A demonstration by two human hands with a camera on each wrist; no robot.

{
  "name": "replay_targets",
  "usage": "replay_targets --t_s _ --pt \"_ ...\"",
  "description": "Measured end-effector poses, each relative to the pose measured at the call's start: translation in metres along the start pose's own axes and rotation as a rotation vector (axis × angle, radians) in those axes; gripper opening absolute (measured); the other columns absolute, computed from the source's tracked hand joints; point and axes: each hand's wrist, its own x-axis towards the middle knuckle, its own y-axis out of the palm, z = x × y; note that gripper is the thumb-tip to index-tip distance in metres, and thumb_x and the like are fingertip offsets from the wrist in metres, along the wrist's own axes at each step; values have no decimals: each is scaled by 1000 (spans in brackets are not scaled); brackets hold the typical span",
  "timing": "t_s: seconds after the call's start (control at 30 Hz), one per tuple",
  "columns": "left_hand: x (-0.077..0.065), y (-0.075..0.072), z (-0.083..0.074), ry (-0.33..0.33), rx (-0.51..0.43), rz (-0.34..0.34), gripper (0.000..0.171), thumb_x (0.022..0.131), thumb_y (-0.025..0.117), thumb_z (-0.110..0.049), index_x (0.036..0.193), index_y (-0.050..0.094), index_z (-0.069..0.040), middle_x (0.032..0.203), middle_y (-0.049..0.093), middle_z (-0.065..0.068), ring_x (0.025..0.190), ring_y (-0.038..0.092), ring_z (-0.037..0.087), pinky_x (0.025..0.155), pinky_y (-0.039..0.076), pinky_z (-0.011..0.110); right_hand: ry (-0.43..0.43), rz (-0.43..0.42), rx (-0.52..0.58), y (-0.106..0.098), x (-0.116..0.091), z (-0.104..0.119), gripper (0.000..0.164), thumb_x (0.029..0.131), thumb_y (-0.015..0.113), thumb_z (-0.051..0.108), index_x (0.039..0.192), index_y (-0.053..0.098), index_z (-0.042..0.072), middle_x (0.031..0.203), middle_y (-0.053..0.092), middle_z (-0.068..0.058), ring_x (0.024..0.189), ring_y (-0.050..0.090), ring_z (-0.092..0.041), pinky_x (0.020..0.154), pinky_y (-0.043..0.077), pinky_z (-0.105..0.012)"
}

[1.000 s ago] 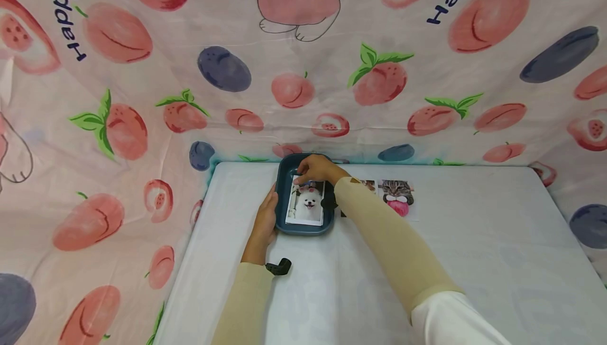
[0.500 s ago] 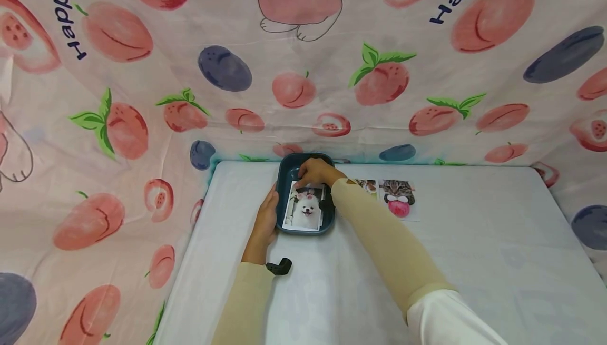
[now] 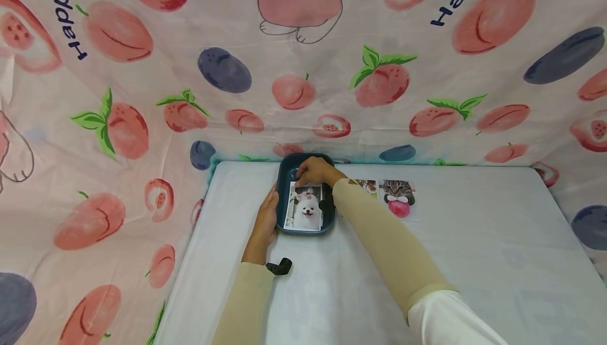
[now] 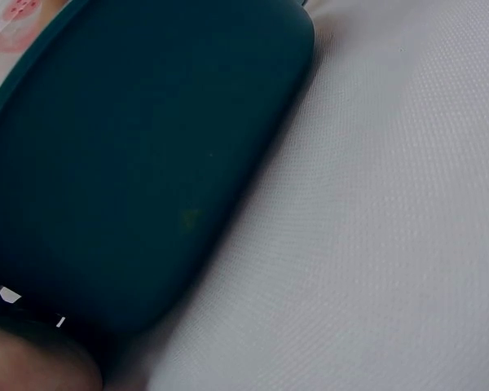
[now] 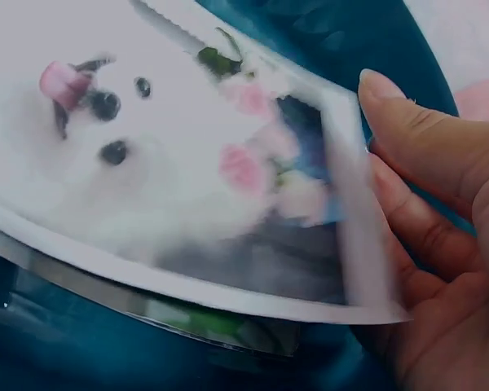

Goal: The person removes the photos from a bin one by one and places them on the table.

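Note:
A photo card of a white dog (image 3: 307, 211) lies in a dark teal tray (image 3: 282, 176). My right hand (image 3: 315, 171) reaches over the tray's far part. In the right wrist view, thumb and fingers pinch one short end of the dog card (image 5: 187, 187), which is slightly raised there. Another card (image 5: 220, 323) shows beneath it, mostly covered. My left hand (image 3: 266, 217) rests along the tray's left side with its fingers extended against the wall. The left wrist view shows the tray's outer wall (image 4: 155, 155) close up and part of a finger (image 4: 37, 362).
A cat photo card (image 3: 398, 198) lies on the white table (image 3: 455, 260) right of the tray. Another card (image 3: 369, 185) beside it is partly hidden by my right sleeve. A fruit-print cloth (image 3: 265, 55) hangs behind the table and along its left side.
The dog card has shifted towards the tray's near end, with my right hand moving slightly along with it. Over the last half second it moves only a little. My left hand and the tray stay put.

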Motion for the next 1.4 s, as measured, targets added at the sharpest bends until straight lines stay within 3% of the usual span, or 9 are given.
replay_targets --t_s 0.3,0.53,0.83,0.97,1.13,1.4 --pt "1 -1 1 2 21 13 48 112 32 -41 160 30 -38 168 26 -10 157 19 17 129 16 43 -22 -3 100 -4 -8 1 23 86 84 23 106 79 14 101 78 -2 93 69 -14 92 54 -32" --pt "2 -1 1 -5 13 -2 48 112 32 -39 160 31 -38 168 26 -9 156 21 18 128 19 44 -63 9 97 -5 -12 -1 18 90 79 23 106 80 16 100 78 0 92 66 -13 89 53 -30" --pt "2 -2 4 13 11 -1 49 112 33 -40 161 30 -36 169 26 -8 157 21 20 128 19 44 -81 97 91 -10 -21 2 30 91 77 17 121 77 17 103 79 -2 89 67 -13 84 54 -29" --pt "1 -1 3 3 29 -10 49 112 33 -42 160 30 -38 169 25 -9 157 17 19 129 17 45 -104 61 75 -13 -26 1 30 93 76 19 123 75 18 104 78 -3 89 68 -13 79 53 -28" --pt "2 -1 4 0 41 -20 50 111 34 -43 161 29 -37 170 20 -9 159 10 19 129 12 46 -151 -14 151 -23 -36 0 25 96 74 22 119 73 12 106 77 -6 90 69 -15 77 53 -28" --pt "2 -1 4 25 33 -16 48 112 32 -39 161 31 -37 170 21 -12 159 10 15 130 10 42 -107 -84 292 -47 -63 -3 30 94 76 29 122 73 18 97 75 -4 67 54 -15 58 45 -29"
